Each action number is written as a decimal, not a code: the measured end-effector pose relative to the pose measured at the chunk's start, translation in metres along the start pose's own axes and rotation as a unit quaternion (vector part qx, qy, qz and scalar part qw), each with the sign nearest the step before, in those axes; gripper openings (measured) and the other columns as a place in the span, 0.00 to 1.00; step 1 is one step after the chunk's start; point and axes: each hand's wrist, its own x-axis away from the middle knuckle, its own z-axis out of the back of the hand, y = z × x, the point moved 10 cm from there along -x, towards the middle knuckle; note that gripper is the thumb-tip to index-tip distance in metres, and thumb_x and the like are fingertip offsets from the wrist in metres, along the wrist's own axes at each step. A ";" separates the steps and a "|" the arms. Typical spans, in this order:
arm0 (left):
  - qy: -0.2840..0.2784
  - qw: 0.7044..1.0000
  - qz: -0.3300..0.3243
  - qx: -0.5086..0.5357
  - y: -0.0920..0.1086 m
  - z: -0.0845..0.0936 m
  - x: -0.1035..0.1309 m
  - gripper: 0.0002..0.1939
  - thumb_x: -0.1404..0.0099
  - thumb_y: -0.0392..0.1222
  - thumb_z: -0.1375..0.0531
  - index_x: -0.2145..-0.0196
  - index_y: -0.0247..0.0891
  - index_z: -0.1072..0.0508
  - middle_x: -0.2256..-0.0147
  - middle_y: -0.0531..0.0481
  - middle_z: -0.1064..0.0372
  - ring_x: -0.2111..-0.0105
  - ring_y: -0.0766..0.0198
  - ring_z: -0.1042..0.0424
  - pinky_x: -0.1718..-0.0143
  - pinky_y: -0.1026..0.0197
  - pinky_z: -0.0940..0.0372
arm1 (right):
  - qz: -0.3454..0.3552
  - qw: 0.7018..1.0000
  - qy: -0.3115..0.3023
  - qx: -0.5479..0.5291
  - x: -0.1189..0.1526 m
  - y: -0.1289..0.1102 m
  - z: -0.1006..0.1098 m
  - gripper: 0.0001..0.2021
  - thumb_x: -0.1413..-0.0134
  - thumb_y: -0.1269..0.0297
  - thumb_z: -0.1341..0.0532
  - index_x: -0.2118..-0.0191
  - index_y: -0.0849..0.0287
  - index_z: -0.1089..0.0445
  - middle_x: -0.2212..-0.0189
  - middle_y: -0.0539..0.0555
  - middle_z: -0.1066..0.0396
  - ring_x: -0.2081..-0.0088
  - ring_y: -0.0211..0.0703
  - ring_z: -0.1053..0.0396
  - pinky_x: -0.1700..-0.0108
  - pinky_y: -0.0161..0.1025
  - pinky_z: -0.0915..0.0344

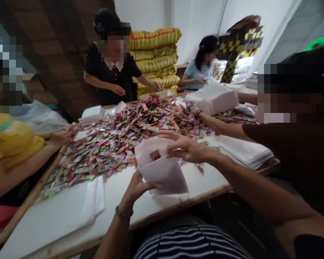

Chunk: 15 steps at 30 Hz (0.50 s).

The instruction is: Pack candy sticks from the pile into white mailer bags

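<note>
within left hand (137,187), white bag (164,177); behind, yellow sacks (158,65), red lettering (160,34) illegible

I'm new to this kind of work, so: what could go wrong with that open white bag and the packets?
The small packet at the mouth of the white bag might slip out if the left hand, gripping low, tilts it. The right hand at the opening could crease the bag. Loose packets heaped by the table's left rim could spill over it.

Yellow sacks (156,40) lie stacked before a wall (193,23).
</note>
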 end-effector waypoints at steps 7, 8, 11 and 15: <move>-0.043 0.991 -0.055 0.114 0.009 -0.011 -0.029 0.39 0.57 0.62 0.29 0.52 0.37 0.24 0.56 0.40 0.25 0.56 0.50 0.30 0.56 0.56 0.35 | -0.060 0.998 -0.025 0.019 0.023 0.015 -0.005 0.09 0.47 0.59 0.33 0.69 0.60 0.25 0.35 0.61 0.47 0.34 0.53 0.48 0.38 0.52 0.45; -0.043 0.990 -0.057 0.125 0.012 -0.013 -0.034 0.35 0.56 0.61 0.29 0.54 0.36 0.23 0.59 0.42 0.24 0.59 0.52 0.29 0.58 0.57 0.35 | -0.059 0.998 -0.015 0.026 0.024 0.016 -0.006 0.09 0.48 0.58 0.32 0.69 0.60 0.25 0.35 0.60 0.48 0.34 0.53 0.49 0.37 0.52 0.45; 0.004 0.993 -0.045 0.112 0.015 -0.013 -0.044 0.26 0.50 0.60 0.32 0.65 0.34 0.20 0.70 0.47 0.26 0.70 0.61 0.32 0.68 0.62 0.36 | -0.060 0.997 0.001 0.047 0.029 0.018 -0.007 0.09 0.48 0.58 0.33 0.71 0.60 0.25 0.37 0.60 0.43 0.37 0.52 0.44 0.40 0.49 0.41; 0.118 0.990 -0.048 0.067 0.019 -0.003 -0.036 0.24 0.47 0.62 0.35 0.74 0.34 0.22 0.78 0.52 0.32 0.77 0.67 0.39 0.77 0.65 0.45 | -0.025 0.987 0.075 0.137 0.032 -0.001 0.010 0.09 0.41 0.63 0.38 0.72 0.59 0.27 0.49 0.59 0.29 0.47 0.48 0.33 0.46 0.47 0.36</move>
